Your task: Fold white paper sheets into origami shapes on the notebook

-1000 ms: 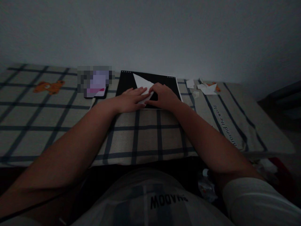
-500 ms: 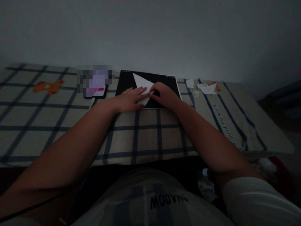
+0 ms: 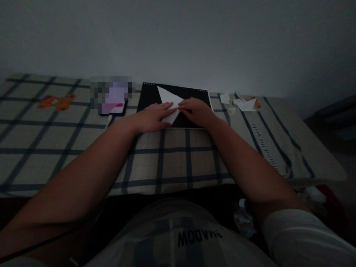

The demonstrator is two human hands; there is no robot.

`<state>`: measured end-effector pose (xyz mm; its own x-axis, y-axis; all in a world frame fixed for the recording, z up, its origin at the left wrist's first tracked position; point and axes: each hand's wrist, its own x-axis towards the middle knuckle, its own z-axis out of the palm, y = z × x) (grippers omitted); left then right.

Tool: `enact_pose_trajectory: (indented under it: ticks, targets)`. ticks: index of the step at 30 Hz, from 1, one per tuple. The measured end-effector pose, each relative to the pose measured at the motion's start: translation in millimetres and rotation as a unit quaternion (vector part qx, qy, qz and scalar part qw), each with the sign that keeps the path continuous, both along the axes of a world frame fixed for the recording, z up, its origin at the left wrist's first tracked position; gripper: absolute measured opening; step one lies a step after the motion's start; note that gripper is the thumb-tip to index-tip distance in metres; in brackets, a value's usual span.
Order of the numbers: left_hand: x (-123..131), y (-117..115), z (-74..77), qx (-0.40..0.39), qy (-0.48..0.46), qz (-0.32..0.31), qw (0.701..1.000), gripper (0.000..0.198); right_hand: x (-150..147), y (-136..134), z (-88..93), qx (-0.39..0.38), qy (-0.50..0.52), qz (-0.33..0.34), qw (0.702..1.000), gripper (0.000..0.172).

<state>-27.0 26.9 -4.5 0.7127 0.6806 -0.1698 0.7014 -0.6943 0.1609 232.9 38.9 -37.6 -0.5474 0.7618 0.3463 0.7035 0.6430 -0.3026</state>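
A white sheet of paper (image 3: 168,97), folded to a point, lies on a black pad (image 3: 150,97) at the far side of a checked cloth surface. My left hand (image 3: 152,118) lies flat on the paper's near part with its fingers stretched out. My right hand (image 3: 197,111) rests beside it, fingers extended and pressing along the paper's right edge. The fingertips of both hands almost meet over the paper. The paper's near corner is hidden under my hands.
A phone (image 3: 115,107) lies left of the pad. Several white paper scraps (image 3: 244,104) sit at the far right. The checked cloth (image 3: 172,159) bears an orange bear print (image 3: 56,101) at the left. A pale wall rises behind. The cloth's edge drops off at the right.
My right hand has slid away from me along the paper's right edge, its fingers now lying flatter. The left hand has stayed in place.
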Motion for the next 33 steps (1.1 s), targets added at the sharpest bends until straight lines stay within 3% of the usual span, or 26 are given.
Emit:
enact_pose_trajectory:
  ticks: [11, 21, 28, 33]
  targets:
    - [-3, 3, 0.8, -0.004, 0.001, -0.006, 1.000, 0.084, -10, -7, 2.2, -0.003, -0.039, -0.018, 0.999, 0.037]
    - [-7, 6, -3.2, -0.011, -0.061, 0.005, 0.998, 0.081, -23, -18, -2.6, 0.023, -0.054, -0.045, 0.997, 0.045]
    - [-2, 4, -12.2, 0.053, -0.121, 0.059, 0.990, 0.081, -25, -22, -0.5, 0.013, -0.044, -0.068, 0.997, 0.042]
    - [-2, 1, -9.1, 0.057, -0.114, 0.044, 0.991, 0.078, -21, -18, 0.9, -0.003, -0.040, -0.071, 0.997, 0.039]
